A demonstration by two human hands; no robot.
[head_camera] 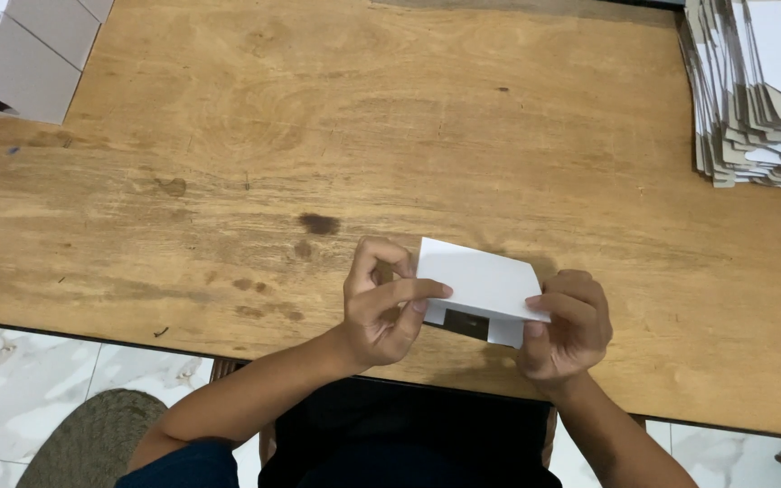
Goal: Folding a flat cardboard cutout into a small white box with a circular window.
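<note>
A small white cardboard box (479, 282), partly folded with a dark opening on its near side, is held just above the wooden table (318, 163) near the front edge. My left hand (383, 303) pinches the box's left side with thumb and fingers. On the right, the fingers of my right hand (567, 325) curl over the box's top edge and grip it.
A tall stack of flat white cardboard blanks (757, 90) lies at the table's far right corner. Several folded white boxes (20, 54) sit at the far left corner. Below the table's front edge are marble floor tiles (38, 370) and a round mat (92, 443).
</note>
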